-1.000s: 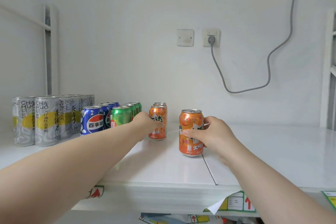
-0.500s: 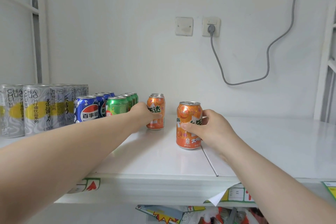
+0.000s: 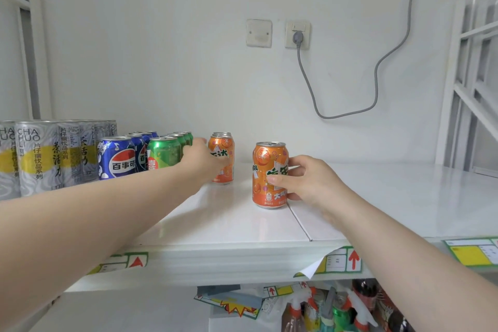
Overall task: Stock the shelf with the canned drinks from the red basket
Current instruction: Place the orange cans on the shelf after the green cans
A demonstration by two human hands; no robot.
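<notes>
Two orange cans are being placed on the shelf (image 3: 242, 226) at once. The red basket is not in view.

Right hand (image 3: 310, 183): wrapped around the near orange can (image 3: 268, 175), thumb across the label, fingers behind. Can is upright, base on the shelf, right at the seam between the two shelf panels.

Left hand (image 3: 200, 160): closed around the far orange can (image 3: 222, 159) from its left side; exact finger contact is hidden by the back of the hand. At least one more orange can is lined up behind it.

Existing rows, left to right: silver tea cans (image 3: 40, 156), blue cola cans (image 3: 116, 158), green cans (image 3: 164, 152), then the orange row.

Judged best practice for this step:
- Far can is to be pushed snug against the orange can behind it, kept parallel to the green row without knocking it.
- Near can is likely to be slid left and back, in line with the orange row, or used to start a new row just beside it.
- Base is to be kept flat while sliding; the seam could catch the rim and tip the can.
- Labels are best turned forward before release.
</notes>
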